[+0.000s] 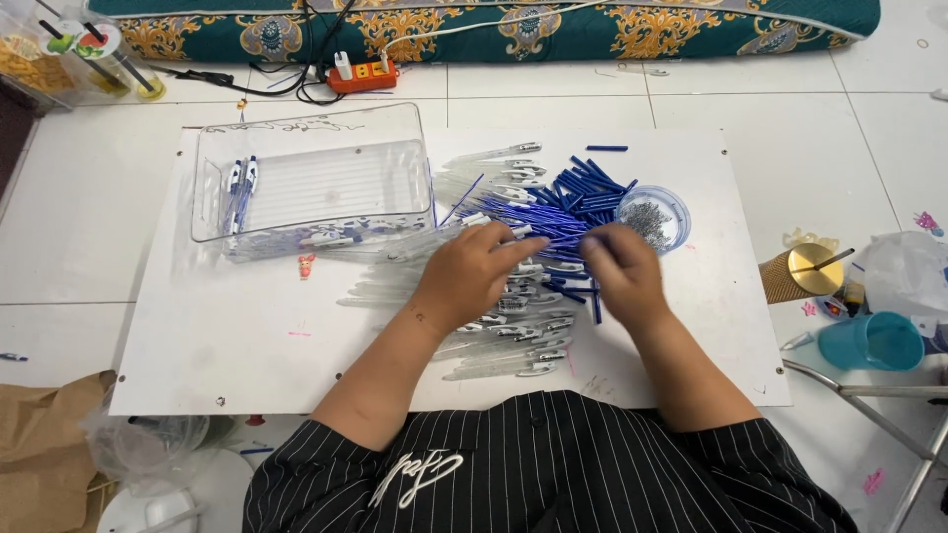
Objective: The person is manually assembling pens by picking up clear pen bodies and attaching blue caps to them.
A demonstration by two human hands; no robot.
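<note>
Resting both hands on the heap in the middle of the white board (pixel 247 336), I have my left hand (pixel 469 276) palm down over the clear pen barrels (pixel 494 341), its fingers stretched toward one o'clock and touching the thin blue refills (pixel 533 219); the fingertips press together loosely, but I cannot tell whether they pinch one. My right hand (pixel 622 276) lies just beside it at three o'clock, fingers curled down into the refills and the short blue caps (pixel 583 188); its grip is blurred, so I cannot tell what it holds. At one o'clock from my right hand, touching the edge of the caps, sits a small round cup of metal springs (pixel 657 217). At ten o'clock from my left hand stands a clear plastic tray (pixel 395 123), with finished pens (pixel 240 188) against its left wall and more along its near wall; the near right corner of the tray meets the barrel heap. Open board stretches at eight o'clock, from the tray down to the near edge by my striped shirt (pixel 543 464), and at four o'clock toward the right edge. Off the board at three o'clock are a teal cup (pixel 874 343) and a gold-lidded cup (pixel 805 274); at twelve o'clock lies an orange power strip (pixel 363 74).
</note>
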